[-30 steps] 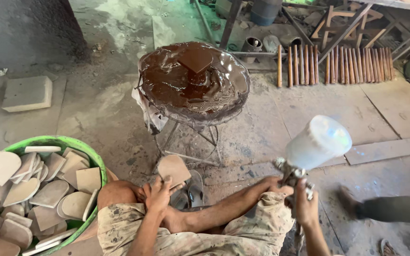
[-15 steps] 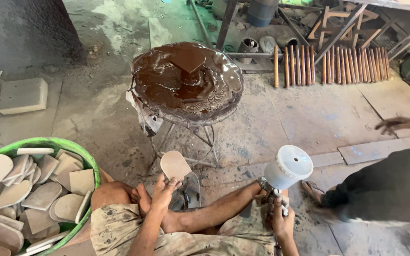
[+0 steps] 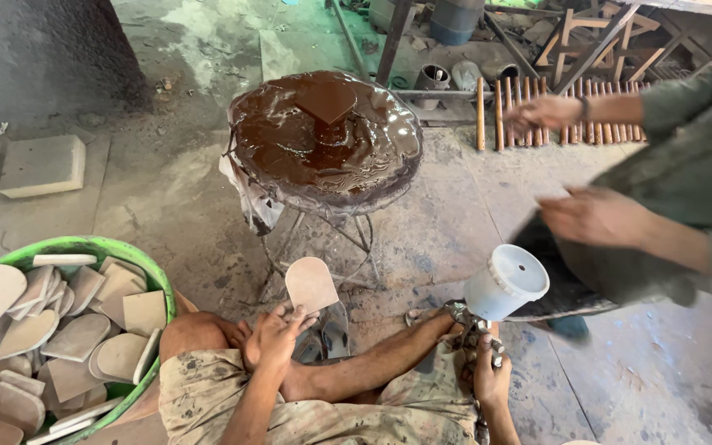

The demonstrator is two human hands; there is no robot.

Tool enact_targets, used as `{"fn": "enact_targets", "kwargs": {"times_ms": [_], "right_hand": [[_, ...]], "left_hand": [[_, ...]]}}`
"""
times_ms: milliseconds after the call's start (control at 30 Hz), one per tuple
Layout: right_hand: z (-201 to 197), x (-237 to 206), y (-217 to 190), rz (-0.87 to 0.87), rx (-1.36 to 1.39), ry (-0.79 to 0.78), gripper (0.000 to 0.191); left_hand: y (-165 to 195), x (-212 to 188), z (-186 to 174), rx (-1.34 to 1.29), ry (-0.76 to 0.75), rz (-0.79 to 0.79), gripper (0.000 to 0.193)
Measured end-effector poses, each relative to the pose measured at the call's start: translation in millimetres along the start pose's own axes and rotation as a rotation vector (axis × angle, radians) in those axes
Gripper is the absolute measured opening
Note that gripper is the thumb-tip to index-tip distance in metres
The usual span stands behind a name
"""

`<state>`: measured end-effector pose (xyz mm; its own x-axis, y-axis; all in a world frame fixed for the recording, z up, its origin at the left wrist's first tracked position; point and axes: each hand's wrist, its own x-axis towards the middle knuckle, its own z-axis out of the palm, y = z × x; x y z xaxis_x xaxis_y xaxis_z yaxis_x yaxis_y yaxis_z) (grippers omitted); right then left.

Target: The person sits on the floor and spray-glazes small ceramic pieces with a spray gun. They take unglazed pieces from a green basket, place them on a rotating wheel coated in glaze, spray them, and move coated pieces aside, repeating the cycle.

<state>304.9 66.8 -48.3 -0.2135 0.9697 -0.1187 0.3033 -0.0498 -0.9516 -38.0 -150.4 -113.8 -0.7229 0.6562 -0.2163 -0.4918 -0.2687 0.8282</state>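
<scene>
I sit on the floor with my legs drawn in. My left hand (image 3: 275,336) holds a pale, rounded wooden piece (image 3: 311,283) upright in front of my knee. My right hand (image 3: 489,377) grips a spray gun (image 3: 473,324) with a white cup (image 3: 505,282) on top, held low by my right leg. Ahead stands a round turntable (image 3: 389,177) coated in wet brown paint, with a brown-painted piece (image 3: 325,100) lying on it.
A green tub (image 3: 150,276) of pale wooden pieces sits at my left. Another person in a grey sleeve bends in from the right, both hands (image 3: 591,216) out. Wooden sticks (image 3: 570,103) lie in a row at the back. A flat block (image 3: 41,165) rests far left.
My right hand lowered the spray gun toward my leg. The other person moved in from the right and now leans over the floor. My left hand keeps the pale piece raised.
</scene>
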Motion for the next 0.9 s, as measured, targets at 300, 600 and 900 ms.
{"fn": "enact_targets", "kwargs": {"times_ms": [300, 600, 900], "right_hand": [[-2.3, 4.0, 2.9, -0.004, -0.01, -0.006, 0.063], [-2.3, 10.4, 14.2, -0.015, 0.035, 0.004, 0.061], [-3.9, 16.5, 23.8, -0.089, -0.038, 0.01, 0.062]], "left_hand": [[102.5, -3.2, 2.8, 0.017, 0.133, 0.173, 0.021], [216.1, 64.9, 37.1, 0.044, 0.105, 0.515, 0.069], [261.7, 141.9, 65.7, -0.048, 0.032, 0.496, 0.06]]}}
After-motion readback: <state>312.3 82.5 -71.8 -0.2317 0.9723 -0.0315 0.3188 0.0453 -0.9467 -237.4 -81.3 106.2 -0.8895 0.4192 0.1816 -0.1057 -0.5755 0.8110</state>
